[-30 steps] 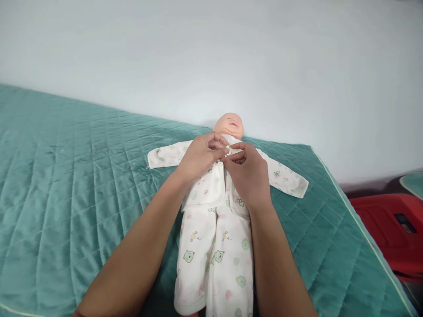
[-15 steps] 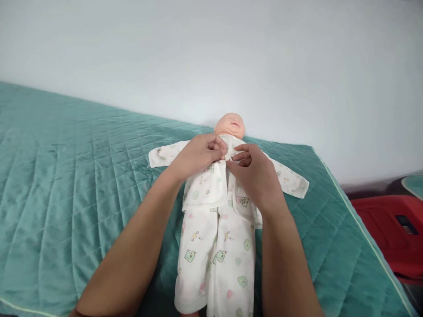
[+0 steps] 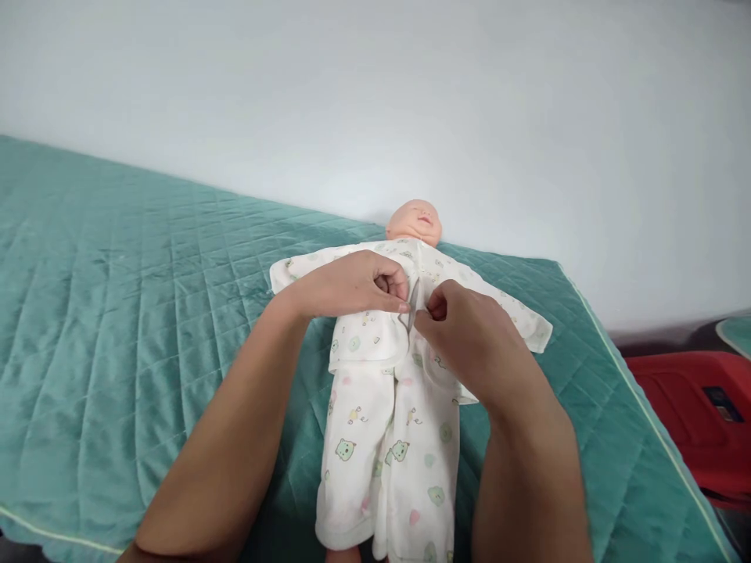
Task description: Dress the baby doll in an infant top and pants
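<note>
While the doll (image 3: 413, 222) lies face up on the green quilt (image 3: 141, 328), its head by the wall (image 3: 375, 102), the left hand (image 3: 364, 283) pinches one front edge of its shirt (image 3: 369, 342) between thumb and curled fingers; the right hand (image 3: 474, 332) pinches the other edge, just beside, above the printed trousers (image 3: 359, 461).

My hands (image 3: 472, 332) hide part of the patterned jacket (image 3: 369, 344); the red object (image 3: 674, 395) is cut off at right, its label (image 3: 723, 404) unreadably small.
</note>
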Tool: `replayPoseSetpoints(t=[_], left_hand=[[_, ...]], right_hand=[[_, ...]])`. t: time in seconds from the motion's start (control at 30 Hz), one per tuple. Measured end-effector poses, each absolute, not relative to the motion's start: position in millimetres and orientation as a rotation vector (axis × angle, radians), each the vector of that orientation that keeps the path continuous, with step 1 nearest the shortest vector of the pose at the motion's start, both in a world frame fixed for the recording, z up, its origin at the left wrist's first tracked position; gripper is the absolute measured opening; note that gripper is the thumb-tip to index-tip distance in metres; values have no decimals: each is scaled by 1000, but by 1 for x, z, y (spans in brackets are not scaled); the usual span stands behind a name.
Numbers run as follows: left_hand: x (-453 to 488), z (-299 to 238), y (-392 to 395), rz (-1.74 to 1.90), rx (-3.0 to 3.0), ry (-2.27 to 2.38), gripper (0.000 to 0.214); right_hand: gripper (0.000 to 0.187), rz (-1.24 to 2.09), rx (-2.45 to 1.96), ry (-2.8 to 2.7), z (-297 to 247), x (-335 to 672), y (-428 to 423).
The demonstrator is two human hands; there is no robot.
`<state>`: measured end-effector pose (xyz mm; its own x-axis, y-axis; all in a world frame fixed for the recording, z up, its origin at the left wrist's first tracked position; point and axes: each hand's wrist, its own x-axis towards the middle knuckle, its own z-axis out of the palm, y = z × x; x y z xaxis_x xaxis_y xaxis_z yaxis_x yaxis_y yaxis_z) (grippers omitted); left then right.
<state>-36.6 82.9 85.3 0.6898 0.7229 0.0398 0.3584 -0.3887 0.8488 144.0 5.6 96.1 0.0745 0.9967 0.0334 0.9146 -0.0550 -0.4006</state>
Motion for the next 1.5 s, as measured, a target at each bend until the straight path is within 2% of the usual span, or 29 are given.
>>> replayPoseSetpoints(t=[0.27,0.43,0.6,0.77,1.23,1.5], left_hand=[[-38,87,80,563,1959,762,17],[-33,88,78,602,1841,664,15],[-31,86,78,622,1745,646,9],[-32,84,79,623,1695,642,8],[-29,82,80,644,1659,679,4],[-28,81,80,589,1673,679,8]], right_hand=[[24,717,-1886,-1851,99,171,9],[28,1023,-1558,-1663,95,172,15],[29,1185,-1307,-1498,85,164,22],[25,1254,-1273,-1444,77,165,25],[30,1293,-1253,-1417,72,165,27],[28,1321,-1262,-1330,72,164,26]])
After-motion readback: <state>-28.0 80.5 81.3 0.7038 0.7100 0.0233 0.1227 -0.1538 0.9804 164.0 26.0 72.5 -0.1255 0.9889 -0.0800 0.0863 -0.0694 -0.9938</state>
